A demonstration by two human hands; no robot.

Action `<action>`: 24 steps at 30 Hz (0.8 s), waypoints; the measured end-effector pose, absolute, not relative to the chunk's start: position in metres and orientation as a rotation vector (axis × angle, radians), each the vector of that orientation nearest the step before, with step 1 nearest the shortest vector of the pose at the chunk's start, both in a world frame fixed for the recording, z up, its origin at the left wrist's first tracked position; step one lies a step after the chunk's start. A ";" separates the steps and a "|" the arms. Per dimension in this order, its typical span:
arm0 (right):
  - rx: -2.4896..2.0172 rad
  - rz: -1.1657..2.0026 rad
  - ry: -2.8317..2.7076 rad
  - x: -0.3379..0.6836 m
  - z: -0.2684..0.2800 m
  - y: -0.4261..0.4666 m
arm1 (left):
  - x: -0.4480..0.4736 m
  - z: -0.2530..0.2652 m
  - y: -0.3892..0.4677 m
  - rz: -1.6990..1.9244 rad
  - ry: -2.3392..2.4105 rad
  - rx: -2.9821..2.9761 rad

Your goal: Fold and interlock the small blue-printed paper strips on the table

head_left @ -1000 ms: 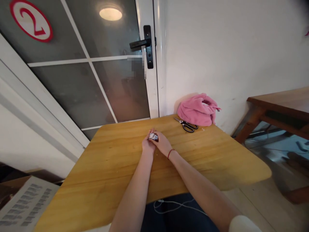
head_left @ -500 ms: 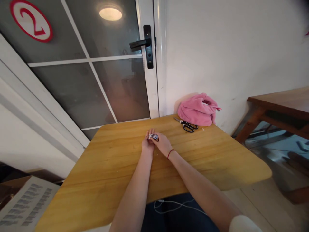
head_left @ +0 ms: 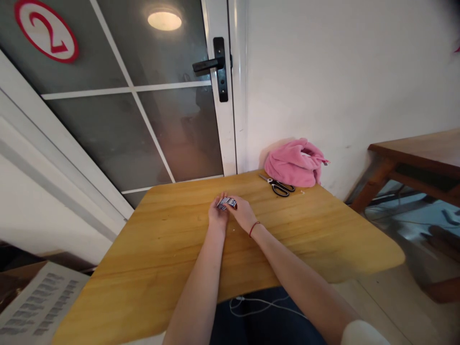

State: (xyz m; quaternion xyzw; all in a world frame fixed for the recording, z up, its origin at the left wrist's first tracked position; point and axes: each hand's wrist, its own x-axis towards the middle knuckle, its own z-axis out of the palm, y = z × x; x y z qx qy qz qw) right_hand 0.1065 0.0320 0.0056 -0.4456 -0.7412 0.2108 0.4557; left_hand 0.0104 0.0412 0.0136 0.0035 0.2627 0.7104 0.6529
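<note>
Head view: a small patterned item (head_left: 227,203), perhaps cards, held over the table (head_left: 151,258).
The left hand (head_left: 216,217) curls round its left end, the right hand (head_left: 245,212) grips its right; scissors (head_left: 275,182) lie beyond, just beside a pink cloth (head_left: 293,165).

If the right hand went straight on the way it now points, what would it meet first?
Leaving aside the small printed item at its fingers, the right hand would probably meet the left hand, close ahead and leftward; depth is uncertain from this single view.
</note>
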 end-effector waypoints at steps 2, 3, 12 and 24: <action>-1.112 0.524 -1.838 0.107 0.006 0.032 | 0.013 0.013 0.042 1.586 0.589 0.064; -1.122 0.528 -1.842 0.107 0.006 0.033 | 0.014 0.013 0.042 1.578 0.578 0.089; -1.157 0.563 -1.854 0.107 0.011 0.028 | 0.012 0.009 0.045 1.602 0.556 0.020; -1.108 0.506 -1.768 0.107 0.010 0.029 | 0.004 0.013 0.042 1.699 0.538 -0.065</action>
